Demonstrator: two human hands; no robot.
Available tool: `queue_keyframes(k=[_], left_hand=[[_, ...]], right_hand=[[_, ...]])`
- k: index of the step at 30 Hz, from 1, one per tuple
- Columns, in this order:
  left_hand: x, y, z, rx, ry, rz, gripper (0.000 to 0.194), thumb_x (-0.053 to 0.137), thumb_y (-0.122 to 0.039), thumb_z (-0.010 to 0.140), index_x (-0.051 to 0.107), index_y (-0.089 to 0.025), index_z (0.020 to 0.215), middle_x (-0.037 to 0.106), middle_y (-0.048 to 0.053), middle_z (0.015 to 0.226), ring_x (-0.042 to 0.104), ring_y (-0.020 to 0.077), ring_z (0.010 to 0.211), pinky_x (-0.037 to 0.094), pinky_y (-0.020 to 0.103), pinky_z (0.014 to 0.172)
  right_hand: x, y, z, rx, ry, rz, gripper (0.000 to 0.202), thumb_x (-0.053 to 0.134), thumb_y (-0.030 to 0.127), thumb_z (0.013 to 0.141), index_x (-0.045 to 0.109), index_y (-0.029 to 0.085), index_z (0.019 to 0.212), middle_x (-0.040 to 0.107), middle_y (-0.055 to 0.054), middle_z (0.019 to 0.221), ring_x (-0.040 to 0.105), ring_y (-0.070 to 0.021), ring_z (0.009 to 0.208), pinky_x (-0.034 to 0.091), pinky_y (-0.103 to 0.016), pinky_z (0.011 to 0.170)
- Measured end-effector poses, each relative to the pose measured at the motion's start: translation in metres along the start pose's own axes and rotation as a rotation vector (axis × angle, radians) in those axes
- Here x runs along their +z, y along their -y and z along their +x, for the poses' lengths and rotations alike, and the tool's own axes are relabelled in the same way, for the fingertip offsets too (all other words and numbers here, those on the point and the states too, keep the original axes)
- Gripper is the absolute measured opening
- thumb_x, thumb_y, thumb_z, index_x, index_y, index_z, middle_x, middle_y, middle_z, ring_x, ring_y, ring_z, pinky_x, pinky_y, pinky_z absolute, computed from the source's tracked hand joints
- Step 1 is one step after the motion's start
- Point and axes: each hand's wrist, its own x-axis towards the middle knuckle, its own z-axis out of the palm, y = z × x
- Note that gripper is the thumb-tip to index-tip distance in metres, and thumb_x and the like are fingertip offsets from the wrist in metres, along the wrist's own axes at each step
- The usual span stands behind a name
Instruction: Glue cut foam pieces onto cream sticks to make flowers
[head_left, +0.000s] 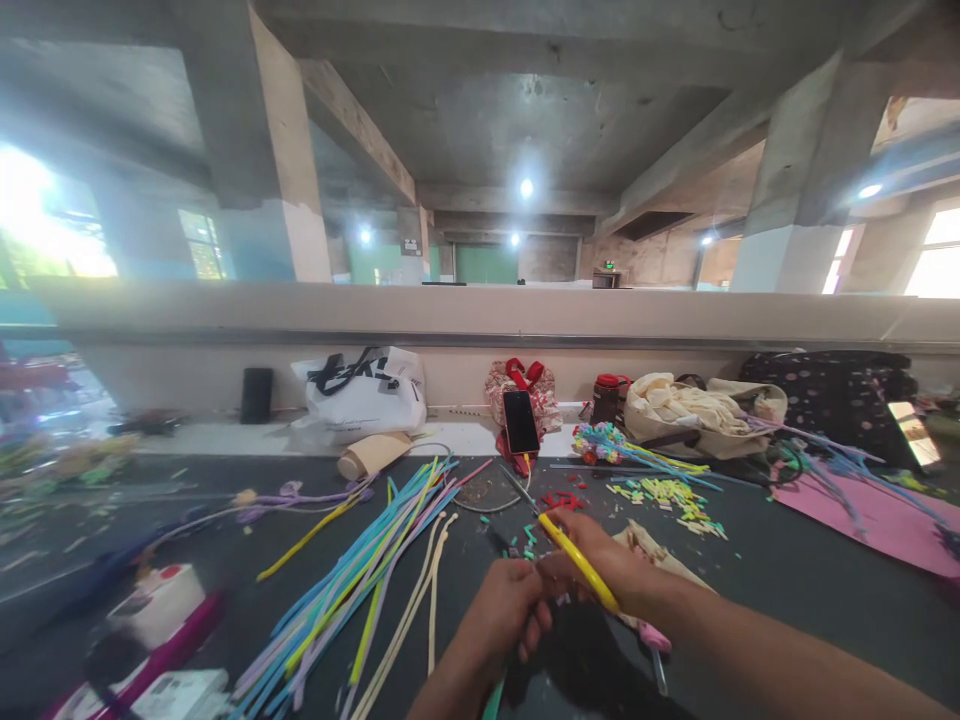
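Over black tabletop (757,590), two hands (511,606), right hand (616,551) gripping one yellow-handled tool (576,558)

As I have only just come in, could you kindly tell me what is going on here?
A person's right hand holds yellow-handled metal scissors, blades pointing away. The left hand is close beside it, with a thin green strip showing below. Long, multicoloured fuzzy stems lie to the left on the black tabletop, with short yellow pieces beyond the right hand.
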Motion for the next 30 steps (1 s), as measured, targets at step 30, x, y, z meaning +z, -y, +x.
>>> queue_keyframes(k=[30], left_hand=[[-0.005, -0.010, -0.004, -0.154, 0.072, -0.111, 0.028, 0.053, -0.037, 0.059, 0.062, -0.011, 0.066, 0.050, -0.003, 0.037, 0.038, 0.0053, 0.025, 0.021, 0.016, 0.027]], right_hand=[[-0.034, -0.004, 0.021, -0.021, 0.011, 0.073, 0.037, 0.058, 0.022, 0.064, 0.043, 0.018, 0.097, 0.047, 0.011, 0.040, 0.044, -0.0070, 0.030, 0.033, -0.013, 0.028]])
